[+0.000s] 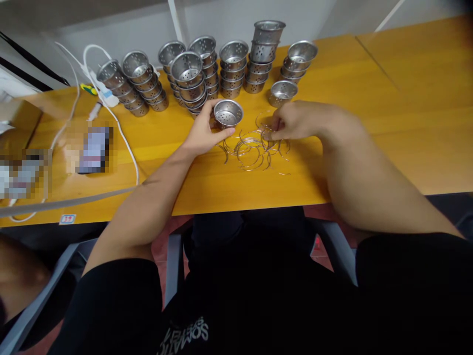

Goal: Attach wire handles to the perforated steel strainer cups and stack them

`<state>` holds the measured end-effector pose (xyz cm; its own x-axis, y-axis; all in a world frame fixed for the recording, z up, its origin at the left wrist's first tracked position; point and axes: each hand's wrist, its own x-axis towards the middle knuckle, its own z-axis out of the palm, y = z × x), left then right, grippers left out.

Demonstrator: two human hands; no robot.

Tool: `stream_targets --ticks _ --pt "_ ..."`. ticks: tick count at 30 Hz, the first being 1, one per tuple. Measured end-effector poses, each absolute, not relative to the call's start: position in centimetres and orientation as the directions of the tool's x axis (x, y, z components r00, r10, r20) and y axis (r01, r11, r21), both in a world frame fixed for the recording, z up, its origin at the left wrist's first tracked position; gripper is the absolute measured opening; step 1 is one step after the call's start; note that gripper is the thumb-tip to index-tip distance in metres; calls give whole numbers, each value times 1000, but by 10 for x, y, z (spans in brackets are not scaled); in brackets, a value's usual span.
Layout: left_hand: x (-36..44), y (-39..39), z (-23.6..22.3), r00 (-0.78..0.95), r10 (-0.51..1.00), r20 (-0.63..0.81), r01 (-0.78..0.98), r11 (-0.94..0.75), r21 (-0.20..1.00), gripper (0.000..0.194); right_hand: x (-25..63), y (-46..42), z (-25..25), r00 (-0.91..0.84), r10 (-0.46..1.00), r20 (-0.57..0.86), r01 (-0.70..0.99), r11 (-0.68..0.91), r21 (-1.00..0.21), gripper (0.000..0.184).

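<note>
My left hand (205, 129) is closed around a perforated metal cup (228, 114), its open top facing up. To the right of that cup, my right hand (293, 121) reaches down into a loose pile of thin curved wire pieces (249, 152). The fingers there are pinched together, and whatever they grip is too small and blurred to make out. A single perforated cup (282, 92) stands just behind my right hand. Some wire pieces lie apart from the pile, toward the table's front edge.
Several stacks of perforated cups (232, 69) line the back of the yellow table (207, 190). A tall stack (264, 54) leans slightly. At left are a white cable (123, 138), a blurred phone-like object (95, 150) and a cardboard box (24, 118). Another person's arm (22, 271) shows at lower left.
</note>
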<state>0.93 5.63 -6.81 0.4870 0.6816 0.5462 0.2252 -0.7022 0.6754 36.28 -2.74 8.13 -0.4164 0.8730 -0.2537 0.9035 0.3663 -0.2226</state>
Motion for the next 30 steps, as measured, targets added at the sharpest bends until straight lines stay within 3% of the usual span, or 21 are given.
stream_targets --ticks 3,7,12,21,27,30 --pt "9 57 -68 500 661 559 200 -716 668 114 342 -41 98 -385 869 -310 923 371 -107 40" --pt "8 56 -67 505 654 564 199 -723 661 114 335 -44 98 -406 861 -306 914 389 -116 23" --pt "11 52 -66 495 665 560 221 -719 659 111 345 -36 92 -472 835 -284 881 441 -169 19" --pt "10 65 -68 422 647 635 323 -762 561 97 357 -32 93 -489 868 -87 790 398 -467 19" --pt "12 69 -71 389 672 630 300 -739 603 90 361 -20 71 -368 927 73 554 281 -784 9" --pt "13 64 -70 397 674 623 271 -735 621 98 356 -15 62 -347 922 173 456 327 -828 33"
